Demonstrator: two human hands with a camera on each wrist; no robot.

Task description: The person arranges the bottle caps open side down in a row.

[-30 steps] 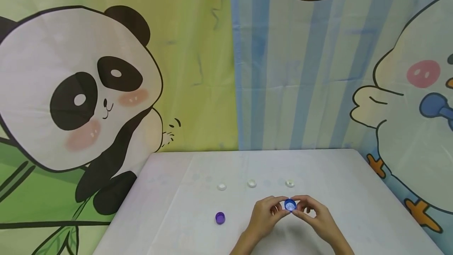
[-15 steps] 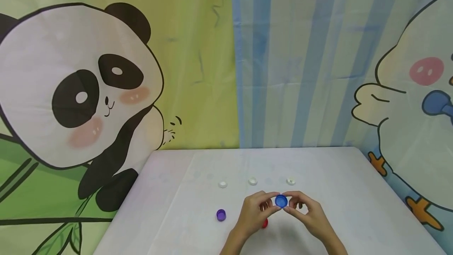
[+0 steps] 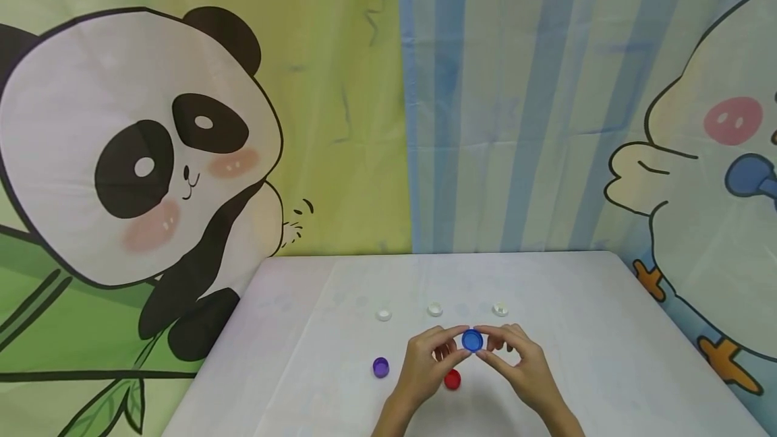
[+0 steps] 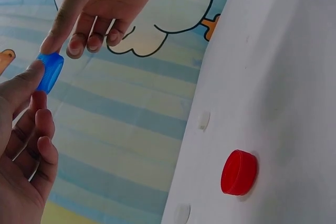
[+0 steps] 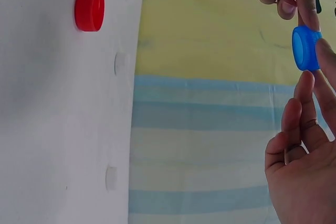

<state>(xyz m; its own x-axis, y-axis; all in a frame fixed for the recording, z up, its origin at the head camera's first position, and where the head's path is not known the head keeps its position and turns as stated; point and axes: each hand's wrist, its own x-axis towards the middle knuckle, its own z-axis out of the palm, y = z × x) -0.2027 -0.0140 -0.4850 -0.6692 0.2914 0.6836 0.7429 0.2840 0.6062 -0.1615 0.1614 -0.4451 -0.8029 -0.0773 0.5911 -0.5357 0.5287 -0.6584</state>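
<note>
A ridged blue bottle cap [image 3: 472, 340] is held up above the table, pinched from both sides between thumb and fingers. My left hand [image 3: 425, 364] has its left edge, and my right hand [image 3: 518, 366] its right edge. In the left wrist view the blue cap [image 4: 50, 73] is seen side-on, and the remaining fingers of both hands curl loosely away from it. Below the hands a red bottle cap [image 3: 452, 380] rests on the table, close to my left hand. Further left lies a purple cap [image 3: 380, 367].
Three small whitish caps stand spaced in a row toward the back of the white table [image 3: 328, 383]: a left one [image 3: 383, 315], a middle one [image 3: 434, 309] and a right one [image 3: 500, 309]. Behind the table hangs a printed curtain [image 3: 340, 120] with a panda and a bird.
Both hands have moved left and slightly away from the body with the blue cap between them. The red cap, hidden at first, has come into view below them.
</note>
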